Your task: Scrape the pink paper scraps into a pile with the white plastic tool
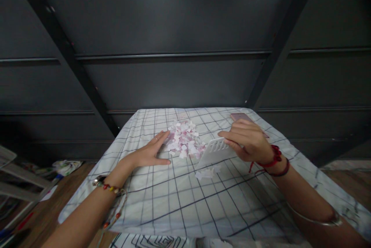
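A heap of small white and pink paper scraps [184,139] lies on a table covered by a white cloth with a dark grid [185,201]. My left hand [152,151] rests flat on the cloth with fingers together, its fingertips touching the left side of the heap. My right hand [247,141] grips a white plastic scoop with slots [214,151], tilted with its lower edge on the cloth at the right side of the heap. A few scraps [206,173] lie in front of the scoop.
A pinkish phone [242,117] lies on the cloth behind my right hand. Dark wall panels and slanted metal bars stand behind the table. Clutter and a light frame [17,178] sit on the wooden floor at left.
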Tool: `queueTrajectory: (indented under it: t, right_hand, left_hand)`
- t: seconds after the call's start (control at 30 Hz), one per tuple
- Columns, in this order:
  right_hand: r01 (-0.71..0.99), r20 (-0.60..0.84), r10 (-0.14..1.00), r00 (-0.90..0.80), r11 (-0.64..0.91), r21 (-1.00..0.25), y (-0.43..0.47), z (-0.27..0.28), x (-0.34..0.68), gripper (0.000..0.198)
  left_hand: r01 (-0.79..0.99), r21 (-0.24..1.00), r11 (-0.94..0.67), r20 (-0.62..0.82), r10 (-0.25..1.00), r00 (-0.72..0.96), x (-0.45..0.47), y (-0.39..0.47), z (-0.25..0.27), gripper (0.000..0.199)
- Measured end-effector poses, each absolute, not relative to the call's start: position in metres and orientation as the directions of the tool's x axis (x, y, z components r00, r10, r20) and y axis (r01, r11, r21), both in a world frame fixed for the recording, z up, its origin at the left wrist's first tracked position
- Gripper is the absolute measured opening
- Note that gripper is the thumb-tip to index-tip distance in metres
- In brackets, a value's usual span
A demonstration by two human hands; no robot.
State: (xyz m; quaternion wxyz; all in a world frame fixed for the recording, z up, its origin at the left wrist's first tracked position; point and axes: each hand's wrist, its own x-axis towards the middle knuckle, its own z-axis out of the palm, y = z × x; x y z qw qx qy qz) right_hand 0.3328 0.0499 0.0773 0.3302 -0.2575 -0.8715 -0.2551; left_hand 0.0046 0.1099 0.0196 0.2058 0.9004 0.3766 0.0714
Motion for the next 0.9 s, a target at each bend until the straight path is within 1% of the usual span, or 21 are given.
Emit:
queueTrajectory:
  t: [0.17, 0.37, 0.53, 0.63, 0.73, 0.8, 0.9]
  right_hand:
    - [0.610, 0.691, 0.291, -0.662, 0.744, 0.271, 0.0503, 0.0768, 0.3337, 0.021]
    - [0.574, 0.691, 0.289, -0.663, 0.788, 0.221, 0.0508, 0.0761, 0.3355, 0.019]
    - [0.662, 0.714, 0.307, -0.630, 0.692, 0.288, 0.0536, 0.0744, 0.3360, 0.018]
    - [0.652, 0.727, 0.319, -0.608, 0.723, 0.228, 0.0528, 0.0749, 0.3372, 0.018]
    - [0.592, 0.693, 0.322, -0.645, 0.784, 0.187, 0.0514, 0.0756, 0.3377, 0.019]
    - [0.583, 0.676, 0.316, -0.665, 0.786, 0.206, 0.0517, 0.0750, 0.3373, 0.020]
    - [0.641, 0.702, 0.302, -0.646, 0.714, 0.283, 0.0541, 0.0732, 0.3365, 0.018]
  left_hand:
    - [0.675, 0.420, -0.607, -0.061, 0.723, 0.688, 0.0064, 0.1086, 0.0219, 0.104]
    - [0.666, 0.415, -0.620, -0.053, 0.714, 0.698, 0.0055, 0.1087, 0.0209, 0.105]
    - [0.655, 0.408, -0.637, -0.035, 0.706, 0.708, 0.0041, 0.1099, 0.0190, 0.102]
    - [0.663, 0.409, -0.627, -0.046, 0.712, 0.701, 0.0043, 0.1098, 0.0190, 0.104]
    - [0.662, 0.407, -0.629, -0.044, 0.710, 0.702, 0.0041, 0.1101, 0.0183, 0.104]
    - [0.654, 0.405, -0.639, -0.039, 0.703, 0.710, 0.0035, 0.1109, 0.0171, 0.103]
    - [0.647, 0.403, -0.647, -0.033, 0.696, 0.718, 0.0024, 0.1120, 0.0153, 0.102]
